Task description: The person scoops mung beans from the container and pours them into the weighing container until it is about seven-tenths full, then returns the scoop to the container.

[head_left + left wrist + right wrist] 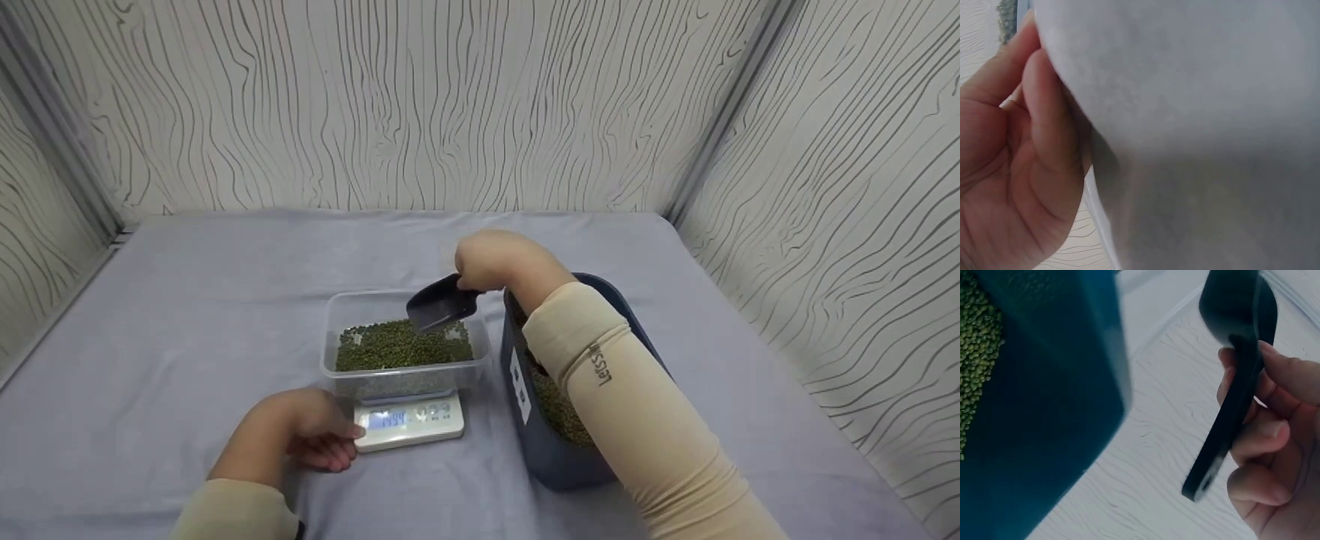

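Note:
My right hand (pixel 491 259) grips a black scoop (pixel 442 302) by its handle, over the clear plastic container (pixel 405 371). The scoop's bowl tilts down to the left, and no beans show in it. Small green beans (pixel 405 345), which look like mung beans, cover the container's floor. That container stands on a white digital kitchen scale (pixel 439 433) with a lit display. At the scale's left front corner, my left hand (pixel 319 424) holds the edge, thumb against it and fingers curled below. In the right wrist view, fingers wrap the scoop handle (pixel 1230 422).
A deep dark blue bin (pixel 555 469) with more green beans (pixel 562 412) stands right of the scale, under my right forearm. A white label (pixel 520 386) is on its side. Grey cloth (pixel 187 322) covers the table, and patterned panels (pixel 390 105) enclose it.

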The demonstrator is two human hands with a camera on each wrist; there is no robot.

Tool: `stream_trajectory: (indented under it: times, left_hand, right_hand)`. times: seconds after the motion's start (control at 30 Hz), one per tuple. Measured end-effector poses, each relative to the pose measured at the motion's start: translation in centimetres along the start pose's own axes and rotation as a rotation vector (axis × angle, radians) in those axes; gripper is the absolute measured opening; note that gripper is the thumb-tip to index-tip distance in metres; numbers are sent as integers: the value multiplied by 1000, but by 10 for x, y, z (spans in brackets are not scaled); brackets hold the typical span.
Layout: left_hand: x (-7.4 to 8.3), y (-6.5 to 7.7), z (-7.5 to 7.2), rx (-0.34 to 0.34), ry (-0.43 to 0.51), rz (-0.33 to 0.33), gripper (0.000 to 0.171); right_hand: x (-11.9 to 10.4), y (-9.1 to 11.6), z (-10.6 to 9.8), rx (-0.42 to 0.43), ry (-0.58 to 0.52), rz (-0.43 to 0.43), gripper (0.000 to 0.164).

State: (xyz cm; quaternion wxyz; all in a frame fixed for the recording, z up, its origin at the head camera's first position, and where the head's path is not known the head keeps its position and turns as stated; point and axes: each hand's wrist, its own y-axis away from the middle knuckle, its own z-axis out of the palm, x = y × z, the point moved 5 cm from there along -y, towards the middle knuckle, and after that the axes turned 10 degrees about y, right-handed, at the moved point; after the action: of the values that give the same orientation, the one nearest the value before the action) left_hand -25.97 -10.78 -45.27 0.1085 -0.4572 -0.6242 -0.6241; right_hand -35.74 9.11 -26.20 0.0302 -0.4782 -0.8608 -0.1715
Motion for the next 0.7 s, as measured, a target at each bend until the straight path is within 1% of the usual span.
stream_trajectory:
  times: [0.13,0.33,0.57,0.7]
  left_hand:
    - [0,0,0,2,4,-7,25]
    - [2,3,0,-4,-7,-9,25]
    - [1,5,-2,4,-6,-9,24]
    - [0,4,-3,-1,-12,-10,25]
  right_hand:
    - [8,1,5,-38,-90,-24,30]
    - [23,7,8,-70,-210,-25,30]
    - [45,19,11,-88,-301,-23,29]
    - [59,28,13,-144,-347,-8,29]
